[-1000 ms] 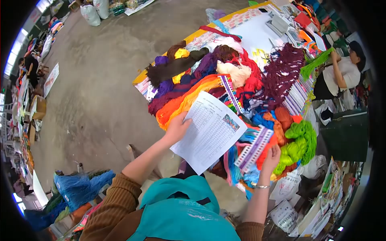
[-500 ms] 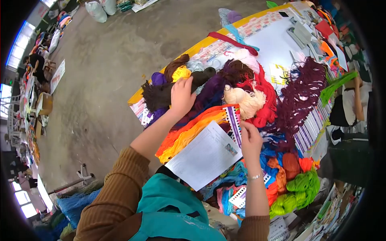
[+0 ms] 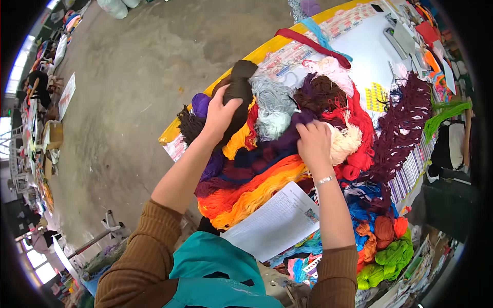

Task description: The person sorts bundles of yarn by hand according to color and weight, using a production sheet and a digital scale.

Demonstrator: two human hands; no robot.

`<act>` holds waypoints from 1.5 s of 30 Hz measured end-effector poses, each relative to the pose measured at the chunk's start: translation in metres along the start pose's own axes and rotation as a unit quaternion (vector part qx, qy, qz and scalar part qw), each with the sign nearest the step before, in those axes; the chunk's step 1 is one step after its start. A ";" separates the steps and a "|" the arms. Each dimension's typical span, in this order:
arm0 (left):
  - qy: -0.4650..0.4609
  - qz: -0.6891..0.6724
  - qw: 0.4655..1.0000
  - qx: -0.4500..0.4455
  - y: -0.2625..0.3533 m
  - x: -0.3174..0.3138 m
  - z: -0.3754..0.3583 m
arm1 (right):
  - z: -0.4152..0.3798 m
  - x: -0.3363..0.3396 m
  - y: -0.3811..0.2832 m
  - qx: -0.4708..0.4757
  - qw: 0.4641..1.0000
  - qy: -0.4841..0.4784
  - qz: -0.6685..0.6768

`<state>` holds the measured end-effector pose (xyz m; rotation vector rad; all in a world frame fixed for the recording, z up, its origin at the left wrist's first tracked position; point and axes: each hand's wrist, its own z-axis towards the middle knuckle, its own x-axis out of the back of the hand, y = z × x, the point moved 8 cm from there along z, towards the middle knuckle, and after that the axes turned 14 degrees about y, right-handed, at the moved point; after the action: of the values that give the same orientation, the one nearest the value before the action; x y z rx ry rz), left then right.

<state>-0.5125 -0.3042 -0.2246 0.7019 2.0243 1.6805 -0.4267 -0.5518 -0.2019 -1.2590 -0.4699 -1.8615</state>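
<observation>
My left hand [image 3: 221, 114] is closed round a dark brown yarn skein [image 3: 240, 84] at the left of the pile. Under that skein lies yellow yarn [image 3: 237, 145], with a purple skein [image 3: 201, 104] to its left. My right hand [image 3: 314, 142] has its fingers bent down on dark purple yarn [image 3: 305, 117], pinching it. Between the hands sits a pale grey skein [image 3: 272, 100]. Cream yarn [image 3: 345, 143] is right beside my right hand. Nearer me, orange yarn [image 3: 246, 190] is partly covered by a printed sheet of paper [image 3: 275, 223].
Maroon yarn [image 3: 403, 128] hangs over striped cards [image 3: 408, 167] at the right. Bright green skeins [image 3: 387, 264] lie at the near right. A yellow edge [image 3: 280, 43] borders the table, with concrete floor [image 3: 138, 102] beyond it. Another person [image 3: 40, 84] is far off at the left.
My left hand has taken hold of the dark brown skein and raised it, baring more grey yarn. My right hand has left the purple-striped card and moved up onto the dark purple yarn.
</observation>
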 end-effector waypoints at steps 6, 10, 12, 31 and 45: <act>-0.022 0.350 0.889 -0.295 -0.006 -0.008 0.009 | -0.058 0.016 0.007 -0.049 0.998 -0.033 0.007; -0.063 0.349 0.793 -0.496 0.049 -0.068 -0.042 | -0.061 0.036 0.003 -0.123 0.988 0.031 0.088; -0.179 0.345 0.768 -0.509 0.023 -0.110 -0.065 | -0.059 0.051 -0.013 -0.119 0.987 0.045 0.098; -0.208 -0.275 0.930 0.132 0.135 -0.033 -0.041 | -0.035 0.068 -0.042 -0.455 0.735 0.128 0.486; -0.207 -0.287 0.935 -0.002 0.266 0.097 -0.125 | -0.008 0.087 -0.252 -0.515 0.144 -0.076 0.841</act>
<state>-0.6340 -0.3022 0.0601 0.3627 1.6989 1.0897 -0.6453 -0.4439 -0.0937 -1.2509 1.8737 0.4541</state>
